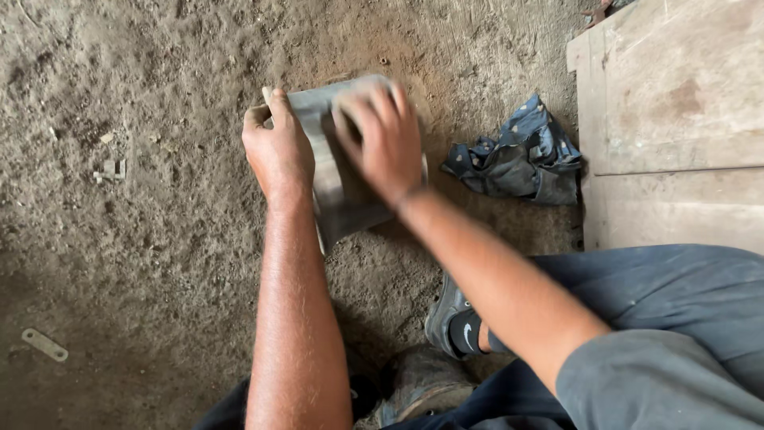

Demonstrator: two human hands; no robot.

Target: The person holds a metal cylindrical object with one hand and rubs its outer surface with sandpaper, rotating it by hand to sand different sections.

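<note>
— What are the hands doing?
— The left hand [276, 151] grips the edge of a grey metal piece [344, 191], thumb over its top, propping it on the dirt floor [143, 239]. The right hand [383, 137] lies flat on its face, fingers spread and blurred; whether it holds anything I cannot tell.
— How far along?
— Hard to judge; the metal looks dull and dusty throughout.
— Around it?
— A crumpled blue rag [519, 159] to the right, beside wooden boards [676, 119].
</note>
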